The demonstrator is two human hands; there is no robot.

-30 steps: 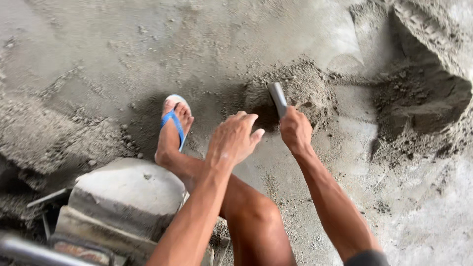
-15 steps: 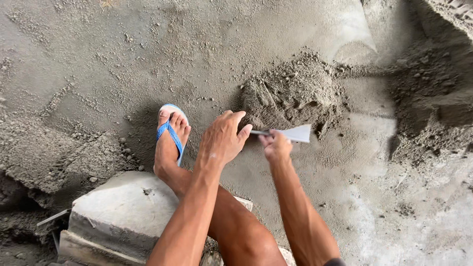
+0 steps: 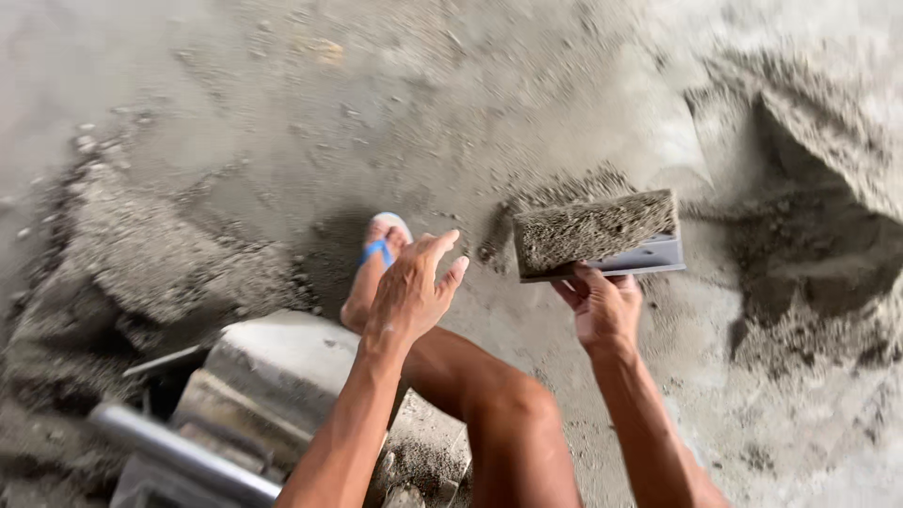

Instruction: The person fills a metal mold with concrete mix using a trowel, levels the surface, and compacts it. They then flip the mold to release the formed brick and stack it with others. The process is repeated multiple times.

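My right hand (image 3: pixel 602 306) grips a flat metal trowel (image 3: pixel 640 259) from below, held level above the floor. A thick slab of grey mortar (image 3: pixel 593 230) rides on the blade. My left hand (image 3: pixel 409 292) hovers empty, fingers spread, just left of the trowel and above my bent leg (image 3: pixel 489 404). My foot in a blue-strapped sandal (image 3: pixel 381 246) rests on the concrete floor beyond the left hand.
A remnant of the mortar pile (image 3: pixel 555 193) lies on the floor behind the trowel. A larger mortar heap (image 3: pixel 809 235) sits at the right. Rubble and cement lumps (image 3: pixel 141 254) lie at left. A cement-coated block (image 3: pixel 273 376) and a metal bar (image 3: pixel 179 452) are at the lower left.
The right hand has lifted the trowel out of the pile, now loaded with mortar, and brought it nearer. The left hand stayed open above the leg. The view shifted right.
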